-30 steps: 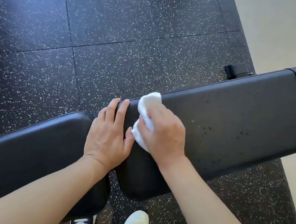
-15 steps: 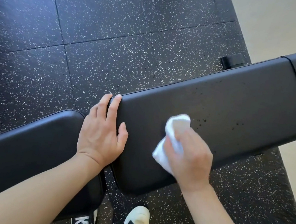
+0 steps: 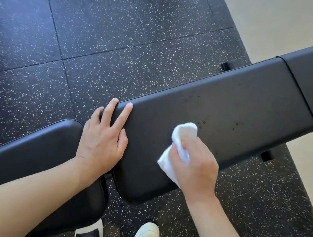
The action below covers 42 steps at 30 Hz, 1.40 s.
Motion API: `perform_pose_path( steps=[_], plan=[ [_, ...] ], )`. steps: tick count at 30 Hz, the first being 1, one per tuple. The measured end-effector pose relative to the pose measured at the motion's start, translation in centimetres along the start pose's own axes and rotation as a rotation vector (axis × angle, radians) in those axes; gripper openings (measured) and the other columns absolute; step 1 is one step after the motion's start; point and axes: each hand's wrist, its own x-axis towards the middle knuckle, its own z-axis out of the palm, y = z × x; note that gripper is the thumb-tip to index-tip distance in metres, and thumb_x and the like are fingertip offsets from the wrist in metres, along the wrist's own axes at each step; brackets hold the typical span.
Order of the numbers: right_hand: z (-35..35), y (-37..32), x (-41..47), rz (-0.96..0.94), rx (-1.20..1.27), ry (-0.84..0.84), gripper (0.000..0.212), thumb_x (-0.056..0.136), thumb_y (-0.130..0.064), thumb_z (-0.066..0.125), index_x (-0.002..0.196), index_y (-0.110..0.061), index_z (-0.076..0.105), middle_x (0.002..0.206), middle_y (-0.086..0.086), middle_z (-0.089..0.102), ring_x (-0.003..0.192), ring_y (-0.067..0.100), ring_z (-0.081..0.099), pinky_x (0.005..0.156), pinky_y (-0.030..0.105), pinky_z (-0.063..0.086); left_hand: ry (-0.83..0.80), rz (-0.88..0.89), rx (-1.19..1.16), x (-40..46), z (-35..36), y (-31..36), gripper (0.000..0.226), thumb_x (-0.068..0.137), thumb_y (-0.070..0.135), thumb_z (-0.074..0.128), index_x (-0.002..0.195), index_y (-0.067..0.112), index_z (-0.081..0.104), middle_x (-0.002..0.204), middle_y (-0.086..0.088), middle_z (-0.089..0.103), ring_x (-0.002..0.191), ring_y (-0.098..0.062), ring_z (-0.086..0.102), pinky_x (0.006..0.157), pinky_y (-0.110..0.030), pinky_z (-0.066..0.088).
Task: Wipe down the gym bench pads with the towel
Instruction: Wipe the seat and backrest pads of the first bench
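1. Speckled black rubber floor (image 3: 100, 51); black bench with long back pad (image 3: 232, 112) and seat pad (image 3: 28, 151).
2. Right hand (image 3: 195, 167) grips the bunched white towel (image 3: 180, 141), pressed on the back pad's middle.
3. Left hand (image 3: 101, 137) rests flat, fingers straight, on that pad's near end.

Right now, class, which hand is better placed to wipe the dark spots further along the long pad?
Right. The right hand already grips the towel on the long pad, just short of the spots. The left hand lies flat at the pad's end, holding nothing.
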Motion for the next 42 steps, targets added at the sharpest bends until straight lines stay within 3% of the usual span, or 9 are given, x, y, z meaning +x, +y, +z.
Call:
perform_pose_path(
  steps=[4,6,11,17,24,28,32,37,42],
  plan=[
    [0.8,3.6,-3.2,0.019,-0.004,-0.042,0.015,0.084,-0.020,0.035,0.073,-0.018,0.045,0.073,-0.006,0.029,0.063,0.022,0.023,0.061,0.026,0.023,-0.066,0.223,0.058,1.2,-1.0,-0.6,0.064,0.097,0.028,0.040,0.161,0.029,0.041,0.170,-0.006,0.035,0.152,-0.038,0.036,0.116,-0.059,0.037],
    [1.0,3.1,-1.2,0.024,0.053,0.027,0.020,0.082,-0.020,0.036,0.073,-0.018,0.053,0.071,-0.006,0.024,0.065,0.020,0.021,0.054,0.030,0.038,-0.074,0.206,-0.026,2.1,-1.2,-0.2,0.063,0.097,0.029,0.040,0.159,0.030,0.045,0.170,-0.005,0.036,0.152,-0.036,0.036,0.119,-0.059,0.035],
    [3.1,1.3,7.2,0.161,0.138,0.080,0.006,0.073,-0.014,0.053,0.071,-0.019,0.050,0.065,-0.002,0.034,0.056,0.025,0.034,0.046,0.033,0.037,0.019,0.048,-0.113,5.3,0.1,4.6,0.056,0.099,0.034,0.040,0.154,0.030,0.052,0.156,-0.002,0.053,0.139,-0.029,0.050,0.113,-0.051,0.034],
    [3.6,0.5,8.6,0.179,0.249,0.127,0.018,0.070,-0.011,0.069,0.067,-0.016,0.051,0.062,0.001,0.050,0.052,0.028,0.048,0.049,0.027,0.032,0.048,-0.015,-0.050,5.8,0.9,5.6,0.059,0.098,0.037,0.041,0.156,0.032,0.048,0.148,-0.005,0.057,0.131,-0.033,0.051,0.113,-0.049,0.033],
    [0.7,4.3,-3.8,-0.021,0.085,0.089,0.034,0.098,-0.017,0.054,0.064,-0.014,0.059,0.068,-0.001,0.042,0.067,0.020,0.027,0.064,0.032,0.024,0.072,-0.024,-0.037,6.0,1.0,5.6,0.061,0.095,0.038,0.042,0.155,0.030,0.046,0.145,-0.006,0.055,0.127,-0.034,0.052,0.114,-0.050,0.035],
    [0.9,4.3,-2.8,0.024,0.203,0.149,0.033,0.093,-0.017,0.063,0.061,-0.013,0.053,0.063,0.001,0.040,0.059,0.023,0.031,0.055,0.036,0.028,0.061,-0.027,-0.044,6.0,1.1,5.7,0.062,0.094,0.038,0.042,0.155,0.029,0.046,0.145,-0.006,0.054,0.126,-0.036,0.052,0.114,-0.052,0.036],
    [3.2,2.7,1.3,0.034,0.098,0.132,0.027,0.092,-0.021,0.042,0.065,-0.021,0.039,0.072,-0.004,0.029,0.067,0.021,0.022,0.060,0.035,0.020,0.070,-0.029,-0.055,6.0,1.1,5.7,0.063,0.093,0.036,0.042,0.155,0.029,0.046,0.145,-0.008,0.054,0.125,-0.038,0.052,0.114,-0.055,0.036],
    [3.0,0.3,4.0,0.070,0.236,0.142,0.022,0.084,-0.018,0.063,0.066,-0.017,0.050,0.066,0.000,0.044,0.059,0.022,0.037,0.053,0.035,0.029,0.057,-0.050,-0.065,6.0,0.9,6.1,0.063,0.092,0.035,0.042,0.154,0.029,0.047,0.145,-0.005,0.053,0.127,-0.035,0.050,0.115,-0.054,0.034],
    [1.7,3.6,0.3,0.117,0.132,0.135,0.028,0.089,-0.017,0.053,0.063,-0.020,0.043,0.067,-0.003,0.033,0.062,0.022,0.028,0.055,0.037,0.024,0.068,-0.040,-0.064,6.1,0.9,6.2,0.063,0.090,0.033,0.044,0.153,0.027,0.049,0.144,-0.006,0.054,0.123,-0.038,0.052,0.113,-0.054,0.036]
  ],
)
